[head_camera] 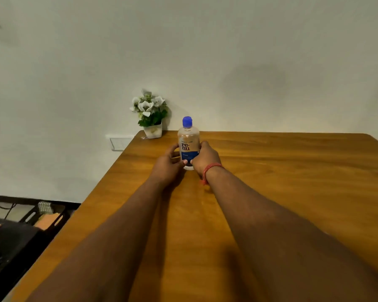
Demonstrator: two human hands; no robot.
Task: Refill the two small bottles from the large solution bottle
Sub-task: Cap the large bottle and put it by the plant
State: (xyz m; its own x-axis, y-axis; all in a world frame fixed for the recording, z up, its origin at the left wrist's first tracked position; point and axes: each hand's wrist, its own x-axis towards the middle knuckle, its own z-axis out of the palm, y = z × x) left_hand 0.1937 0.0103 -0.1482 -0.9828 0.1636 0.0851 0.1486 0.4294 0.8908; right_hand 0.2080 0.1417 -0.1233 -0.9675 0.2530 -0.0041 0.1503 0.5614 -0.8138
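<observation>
Both hands reach far across the table (pixel 271 192) and close on one thing. The left hand (pixel 169 164) curls round the lower left of the bottle (pixel 188 144), its thumb laid across the front low on the blue label and its fingers wrapped out of sight behind. The right hand (pixel 205 159) grips the lower right side the same way, thumb tip at the front touching or almost touching the left thumb, fingers bent round the far side. A red thread band (pixel 210 170) circles the right wrist. Between the two hands the bottle stands upright on the wood, its clear base showing just below the thumbs; whether it is lifted off the surface cannot be told. From the hands, the bottle's neck and blue cap (pixel 187 121) rise at 12 o'clock, the cap on. The clear body bears a label reading "renu". At about 11 o'clock from the bottle, near the table's far left corner and against the wall (pixel 249 62), a small white pot of white flowers (pixel 150 115) stands apart from it. At 8 o'clock, off the table's left edge and down on the floor, sit a black crate (pixel 46 216) and dark objects too dim to name.
</observation>
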